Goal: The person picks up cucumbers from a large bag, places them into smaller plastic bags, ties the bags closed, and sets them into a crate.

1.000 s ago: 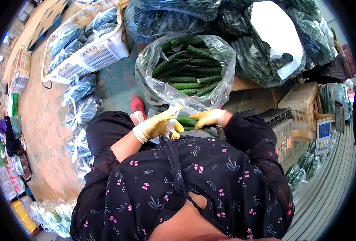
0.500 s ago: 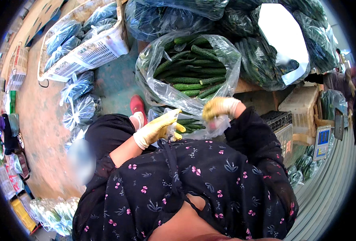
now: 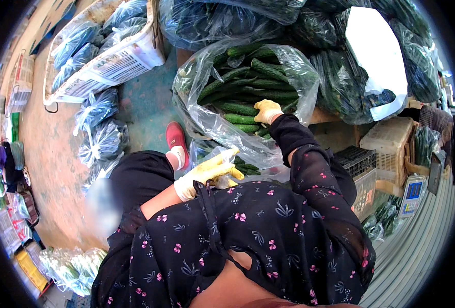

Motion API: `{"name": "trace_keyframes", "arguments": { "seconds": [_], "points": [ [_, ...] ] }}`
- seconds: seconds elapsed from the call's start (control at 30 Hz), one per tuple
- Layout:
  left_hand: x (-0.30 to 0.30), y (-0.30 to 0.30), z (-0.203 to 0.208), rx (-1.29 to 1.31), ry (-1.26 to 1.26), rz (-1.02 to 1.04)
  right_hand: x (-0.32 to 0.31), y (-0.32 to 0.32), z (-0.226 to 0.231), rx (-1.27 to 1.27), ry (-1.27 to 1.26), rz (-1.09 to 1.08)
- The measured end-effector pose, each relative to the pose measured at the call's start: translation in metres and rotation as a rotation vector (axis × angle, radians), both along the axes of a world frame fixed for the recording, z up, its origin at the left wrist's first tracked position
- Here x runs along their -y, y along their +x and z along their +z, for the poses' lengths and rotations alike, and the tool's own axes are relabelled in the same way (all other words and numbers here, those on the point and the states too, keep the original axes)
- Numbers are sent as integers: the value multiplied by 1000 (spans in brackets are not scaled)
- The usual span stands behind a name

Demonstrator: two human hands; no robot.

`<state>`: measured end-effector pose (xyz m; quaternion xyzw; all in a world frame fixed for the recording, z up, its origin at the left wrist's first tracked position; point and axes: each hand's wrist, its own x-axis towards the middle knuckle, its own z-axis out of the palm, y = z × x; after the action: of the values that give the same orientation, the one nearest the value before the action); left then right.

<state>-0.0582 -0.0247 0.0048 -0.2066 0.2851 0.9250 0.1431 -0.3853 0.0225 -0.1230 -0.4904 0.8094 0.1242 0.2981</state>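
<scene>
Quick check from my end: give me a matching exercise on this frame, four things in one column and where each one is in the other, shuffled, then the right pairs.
Things
1. right hand
2. left hand
3. red shoe
4. white basket

Places
A. upper left on the floor, loaded with bagged greens
B. inside the big open bag of cucumbers, on the pile
C. close to the body, holding the edge of a small clear bag
D. on the green floor, just left of the cucumber bag

Pairs: 1-B, 2-C, 3-D, 4-A
</scene>
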Motion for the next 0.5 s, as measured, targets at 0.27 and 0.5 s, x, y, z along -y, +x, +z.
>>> {"name": "trace_keyframes", "arguments": {
  "seconds": [0.27, 0.5],
  "points": [
    [4, -5, 12, 25, -3, -5, -2, -5, -3, 146, -53, 85],
    [3, -1, 22, 22, -42, 35, 11, -5, 59, 130, -306, 304]
  ]
}}
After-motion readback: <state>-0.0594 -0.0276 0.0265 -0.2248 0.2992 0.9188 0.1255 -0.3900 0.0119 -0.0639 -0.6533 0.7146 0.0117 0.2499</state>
